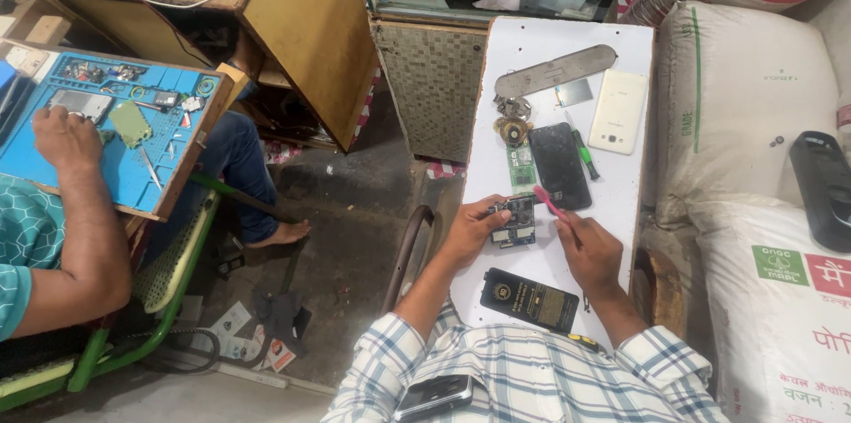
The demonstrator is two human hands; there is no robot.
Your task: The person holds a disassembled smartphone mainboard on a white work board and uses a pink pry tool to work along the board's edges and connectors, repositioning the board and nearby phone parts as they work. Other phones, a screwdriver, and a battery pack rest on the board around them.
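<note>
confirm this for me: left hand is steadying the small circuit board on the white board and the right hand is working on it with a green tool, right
Not quite: the tool in the right hand is pink, not green. The green-handled tool lies untouched further up the white board, beside the black phone. The left hand does steady the small circuit board, as the head view shows.

Matt white board (pixel 541 42), glossy black phone glass (pixel 560 166), dull metal strip (pixel 555 71)

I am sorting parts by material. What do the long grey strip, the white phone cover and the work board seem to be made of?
The long grey strip looks like metal: dull silver with a brushed sheen. The white phone cover seems to be plastic, smooth and slightly glossy. The work board looks like white laminate or painted wood: flat, matt, scuffed; uncertain.
</note>
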